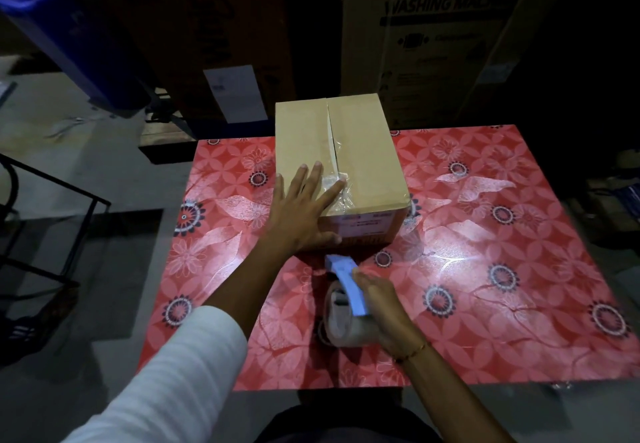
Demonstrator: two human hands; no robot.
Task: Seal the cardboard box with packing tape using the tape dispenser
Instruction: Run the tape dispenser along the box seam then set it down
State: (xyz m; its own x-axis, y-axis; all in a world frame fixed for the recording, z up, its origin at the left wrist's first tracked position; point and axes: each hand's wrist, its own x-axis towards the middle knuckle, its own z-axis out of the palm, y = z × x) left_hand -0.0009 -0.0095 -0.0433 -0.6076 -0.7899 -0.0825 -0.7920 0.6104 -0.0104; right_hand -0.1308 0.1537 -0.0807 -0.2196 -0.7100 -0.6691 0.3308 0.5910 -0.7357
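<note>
A red flowered table (485, 269) stands on a grey floor in a dim room, with tall cartons (433, 34) behind it, one lettered "WASHING MAC", the rest cut off. The box (363, 152) sits at the table's far middle, clear tape (334, 145) along its top seam, the left hand (304, 207) spread flat on its near left corner. The right hand (384, 307) is wrapped round the blurred blue dispenser (349, 287), just before the box; its handle is hidden.
</note>
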